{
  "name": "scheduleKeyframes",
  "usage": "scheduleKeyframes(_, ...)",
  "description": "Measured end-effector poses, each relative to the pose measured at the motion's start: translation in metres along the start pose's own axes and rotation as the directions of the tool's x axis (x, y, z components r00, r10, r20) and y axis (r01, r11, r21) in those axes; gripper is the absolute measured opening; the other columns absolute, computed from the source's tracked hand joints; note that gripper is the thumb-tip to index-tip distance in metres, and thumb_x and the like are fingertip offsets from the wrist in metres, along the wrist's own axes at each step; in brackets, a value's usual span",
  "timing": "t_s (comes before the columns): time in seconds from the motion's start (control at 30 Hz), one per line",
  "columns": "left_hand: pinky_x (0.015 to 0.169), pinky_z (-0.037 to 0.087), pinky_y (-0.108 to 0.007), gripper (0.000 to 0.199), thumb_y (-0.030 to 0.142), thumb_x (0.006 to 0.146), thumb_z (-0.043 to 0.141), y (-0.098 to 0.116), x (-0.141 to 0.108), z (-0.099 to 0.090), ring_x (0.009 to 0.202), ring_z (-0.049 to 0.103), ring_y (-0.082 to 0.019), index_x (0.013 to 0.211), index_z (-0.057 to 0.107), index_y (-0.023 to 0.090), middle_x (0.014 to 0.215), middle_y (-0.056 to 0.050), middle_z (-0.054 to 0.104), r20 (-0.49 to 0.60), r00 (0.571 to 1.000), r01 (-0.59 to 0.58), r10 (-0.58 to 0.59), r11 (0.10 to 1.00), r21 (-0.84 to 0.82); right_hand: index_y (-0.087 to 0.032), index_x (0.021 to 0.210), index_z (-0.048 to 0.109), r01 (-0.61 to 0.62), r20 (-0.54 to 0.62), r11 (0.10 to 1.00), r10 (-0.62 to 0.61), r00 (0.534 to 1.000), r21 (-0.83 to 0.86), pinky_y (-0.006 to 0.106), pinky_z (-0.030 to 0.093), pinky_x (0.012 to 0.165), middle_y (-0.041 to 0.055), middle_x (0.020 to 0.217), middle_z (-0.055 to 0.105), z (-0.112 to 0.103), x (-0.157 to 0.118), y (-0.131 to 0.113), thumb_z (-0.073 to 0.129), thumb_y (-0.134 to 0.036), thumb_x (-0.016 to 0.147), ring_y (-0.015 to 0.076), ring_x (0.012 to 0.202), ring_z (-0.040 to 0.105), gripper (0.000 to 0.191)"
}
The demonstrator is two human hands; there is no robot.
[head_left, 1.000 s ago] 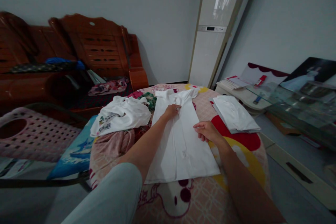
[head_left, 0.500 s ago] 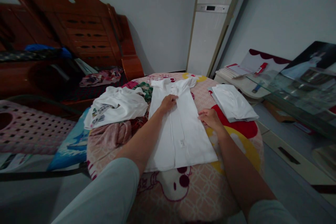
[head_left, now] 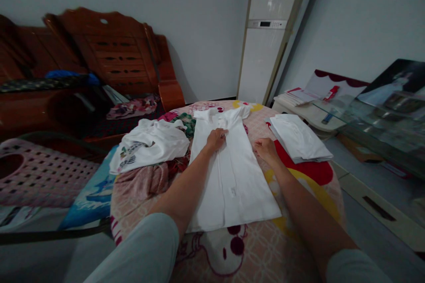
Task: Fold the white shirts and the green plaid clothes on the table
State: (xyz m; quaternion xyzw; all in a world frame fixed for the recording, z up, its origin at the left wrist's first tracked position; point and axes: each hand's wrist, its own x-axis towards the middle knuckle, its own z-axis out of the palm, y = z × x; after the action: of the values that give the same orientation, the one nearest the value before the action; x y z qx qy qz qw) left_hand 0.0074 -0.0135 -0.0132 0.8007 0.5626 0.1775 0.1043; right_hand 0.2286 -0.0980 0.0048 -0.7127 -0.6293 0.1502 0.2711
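A white shirt (head_left: 239,177) lies flat on the round table's patterned cloth (head_left: 265,247), its sides folded inward and its collar end away from me. My left hand (head_left: 217,139) rests on the shirt's upper middle, fingers curled closed; whether they pinch the fabric is too small to tell. At the shirt's right edge, my right hand (head_left: 264,147) has its fingers bent together, and what they hold, if anything, is hidden. To the right sits a folded white garment (head_left: 299,138). A crumpled white garment with a dark print (head_left: 156,141) lies on the left.
A pinkish cloth (head_left: 144,181) lies at the table's left side. Beyond it are a woven pink basket (head_left: 49,172), a blue cushion (head_left: 96,192) and a wooden chair (head_left: 116,53). A glass shelf (head_left: 365,121) stands at the right.
The view has tilted slightly upward, so the table sits lower. My right hand's fingers have drawn closer together beside the shirt's edge. My left hand stays on the shirt.
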Motion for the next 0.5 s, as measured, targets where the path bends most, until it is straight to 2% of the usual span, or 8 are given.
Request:
scheduleKeyframes(0.1, 0.108, 0.042, -0.033, 0.047, 0.013, 0.088, 0.046, -0.002, 0.003, -0.001, 0.125, 0.055, -0.022, 0.132, 0.060, 0.024, 0.140, -0.006, 0.056, 0.009, 1.000, -0.014, 0.014, 1.000, -0.020, -0.012, 0.078, 0.077, 0.043, 0.008, 0.990, -0.042, 0.999, -0.137, 0.022, 0.043, 0.066, 0.0102, 0.076, 0.074, -0.002, 0.028, -0.015, 0.049, -0.016, 0.082, 0.0171, 0.075, 0.066, 0.028)
scheduleKeyframes(0.2, 0.108, 0.043, -0.032, 0.050, 0.012, 0.087, 0.048, -0.006, 0.007, -0.001, 0.126, 0.055, -0.022, 0.134, 0.058, 0.026, 0.140, -0.004, 0.056, 0.022, 0.999, -0.045, 0.046, 0.997, -0.062, -0.011, 0.082, 0.077, 0.033, 0.015, 0.972, -0.030, 0.999, -0.231, 0.022, 0.043, 0.070, 0.0130, 0.085, 0.075, 0.004, 0.061, -0.027, 0.047, -0.015, 0.084, 0.0180, 0.081, 0.067, 0.031)
scheduleKeyframes(0.37, 0.109, 0.042, -0.032, 0.051, 0.011, 0.088, 0.047, -0.016, 0.014, 0.000, 0.131, 0.051, -0.022, 0.137, 0.055, 0.021, 0.145, -0.007, 0.052, 0.004, 0.999, -0.045, 0.046, 0.984, -0.170, -0.010, 0.097, 0.076, -0.091, 0.000, 0.965, 0.094, 0.996, -0.247, 0.025, 0.046, 0.074, 0.0178, 0.101, 0.074, 0.027, 0.112, -0.034, 0.049, -0.025, 0.089, 0.0228, 0.094, 0.068, 0.032)
scheduleKeyframes(0.5, 0.106, 0.045, -0.029, 0.053, 0.008, 0.088, 0.042, -0.024, 0.018, 0.002, 0.125, 0.057, -0.019, 0.138, 0.054, 0.018, 0.141, -0.008, 0.055, 0.013, 1.000, -0.013, 0.017, 0.963, -0.269, -0.012, 0.109, 0.072, -0.135, 0.003, 0.958, 0.141, 0.990, -0.253, 0.029, 0.048, 0.081, 0.0184, 0.112, 0.071, 0.044, 0.135, -0.038, 0.054, -0.037, 0.089, 0.0270, 0.105, 0.066, 0.036)
